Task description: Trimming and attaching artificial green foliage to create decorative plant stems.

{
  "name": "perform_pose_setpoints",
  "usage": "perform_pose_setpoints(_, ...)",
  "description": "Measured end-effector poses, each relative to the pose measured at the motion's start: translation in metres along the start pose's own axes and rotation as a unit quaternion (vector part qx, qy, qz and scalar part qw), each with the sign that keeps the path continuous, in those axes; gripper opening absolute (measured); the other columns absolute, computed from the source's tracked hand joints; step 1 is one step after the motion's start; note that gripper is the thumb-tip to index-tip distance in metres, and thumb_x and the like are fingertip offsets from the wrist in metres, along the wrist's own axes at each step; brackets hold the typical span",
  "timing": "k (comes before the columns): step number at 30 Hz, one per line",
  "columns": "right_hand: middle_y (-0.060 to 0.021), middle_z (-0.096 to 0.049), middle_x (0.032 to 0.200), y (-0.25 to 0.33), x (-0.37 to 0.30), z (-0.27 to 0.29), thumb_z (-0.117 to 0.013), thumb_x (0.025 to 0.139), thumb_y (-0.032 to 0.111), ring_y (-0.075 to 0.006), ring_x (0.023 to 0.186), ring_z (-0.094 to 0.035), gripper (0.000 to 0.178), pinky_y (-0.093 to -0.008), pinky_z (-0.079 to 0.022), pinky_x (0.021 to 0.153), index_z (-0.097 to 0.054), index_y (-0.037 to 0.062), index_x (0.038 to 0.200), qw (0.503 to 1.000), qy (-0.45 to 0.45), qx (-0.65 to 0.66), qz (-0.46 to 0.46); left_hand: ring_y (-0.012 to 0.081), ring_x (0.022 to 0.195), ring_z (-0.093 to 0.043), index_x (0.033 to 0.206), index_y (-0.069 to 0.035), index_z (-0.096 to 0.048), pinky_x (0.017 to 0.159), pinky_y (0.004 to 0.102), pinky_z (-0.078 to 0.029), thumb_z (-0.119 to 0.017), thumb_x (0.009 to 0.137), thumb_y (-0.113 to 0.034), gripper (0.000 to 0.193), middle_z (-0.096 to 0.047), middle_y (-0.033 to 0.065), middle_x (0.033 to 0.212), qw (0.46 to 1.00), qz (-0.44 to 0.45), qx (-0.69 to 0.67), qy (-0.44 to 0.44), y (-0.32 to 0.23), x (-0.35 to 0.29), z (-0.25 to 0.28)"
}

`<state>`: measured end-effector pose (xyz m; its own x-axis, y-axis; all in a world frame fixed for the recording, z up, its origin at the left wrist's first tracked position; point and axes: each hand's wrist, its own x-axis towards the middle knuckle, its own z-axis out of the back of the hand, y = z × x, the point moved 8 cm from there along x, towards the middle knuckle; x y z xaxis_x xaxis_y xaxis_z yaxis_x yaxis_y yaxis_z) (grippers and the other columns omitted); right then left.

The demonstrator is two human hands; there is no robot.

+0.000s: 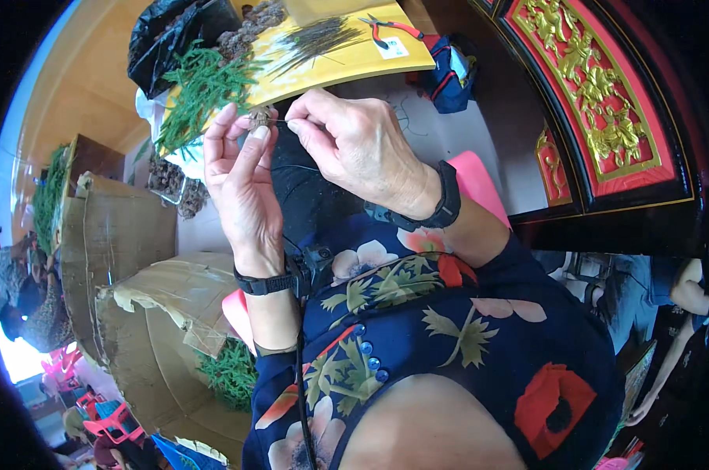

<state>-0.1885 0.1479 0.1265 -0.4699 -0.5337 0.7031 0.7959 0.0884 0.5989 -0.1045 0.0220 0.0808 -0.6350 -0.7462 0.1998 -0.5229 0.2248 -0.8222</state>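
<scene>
In front of my chest, near the table's edge, my left hand (243,168) pinches a small brown pine cone (260,118) between thumb and fingers. Its other fingers are loosely spread. My right hand (354,137) is closed close beside it, thumb and forefinger pressed on a thin dark wire (280,121) that runs to the cone. How the wire meets the cone is too small to make out. On the yellow table (347,64) beyond lie a bundle of thin dark wires (314,41), red-handled pliers (387,33) and green artificial sprigs (206,86).
A black plastic bag (166,43) and more pine cones (241,39) stand at the far left. Below hangs a basket of cones (170,182). Cardboard boxes (127,227) sit at my left, with sprigs (231,374) inside. A blue bag (451,82) is right of the table.
</scene>
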Motion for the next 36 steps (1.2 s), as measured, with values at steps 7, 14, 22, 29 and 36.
perform_pose_setpoints(7,-0.0129,-0.060,0.065,-0.002,0.000,-0.001,-0.061,0.080,0.003,-0.0283,0.058,-0.063,0.005,-0.0337,-0.048,0.050,-0.057,0.0030,0.084,1.000,0.001,-0.002,-0.007,0.0170,0.094,-0.059,0.119,0.001,-0.050,0.083,0.0271,-0.050,-0.058,0.080,0.009,0.040,-0.057,0.0070,0.104,1.000,-0.013,0.022,0.006,-0.001,0.000,-0.003)
perform_pose_setpoints(14,-0.0124,-0.060,0.064,-0.003,-0.002,0.001,-0.060,0.080,0.003,-0.0282,0.058,-0.063,0.006,-0.0342,-0.048,0.050,-0.056,0.0029,0.085,1.000,-0.015,-0.020,-0.014,0.0158,0.094,-0.059,0.116,0.003,-0.052,0.083,0.0262,-0.050,-0.057,0.082,0.006,0.034,-0.057,0.0076,0.105,0.998,-0.002,0.060,0.011,0.006,-0.006,-0.014)
perform_pose_setpoints(22,-0.0122,-0.061,0.066,0.006,-0.004,0.000,-0.060,0.081,0.004,-0.0288,0.060,-0.063,0.006,-0.0360,-0.049,0.051,-0.056,0.0035,0.086,0.999,-0.002,-0.049,0.002,0.0149,0.093,-0.058,0.108,-0.001,-0.055,0.080,0.0282,-0.051,-0.056,0.089,-0.005,0.019,-0.060,0.0082,0.102,0.999,0.034,-0.018,0.025,0.016,-0.003,-0.008)
perform_pose_setpoints(29,-0.0124,-0.062,0.069,0.014,-0.006,0.000,-0.060,0.081,0.003,-0.0291,0.063,-0.063,0.007,-0.0360,-0.049,0.053,-0.055,0.0036,0.086,0.999,-0.027,-0.021,0.034,0.0197,0.091,-0.059,0.109,-0.004,-0.054,0.080,0.0294,-0.050,-0.053,0.092,-0.012,0.018,-0.059,0.0115,0.103,0.987,0.041,-0.147,0.053,0.011,0.003,-0.002)
perform_pose_setpoints(36,-0.0114,-0.062,0.070,0.024,-0.007,0.005,-0.060,0.081,0.003,-0.0281,0.063,-0.064,0.006,-0.0351,-0.049,0.053,-0.055,0.0032,0.085,0.998,-0.046,0.010,0.050,0.0227,0.093,-0.058,0.113,-0.003,-0.051,0.080,0.0291,-0.050,-0.051,0.094,-0.013,0.022,-0.058,0.0140,0.105,0.941,0.141,-0.293,0.096,0.025,0.000,-0.004)
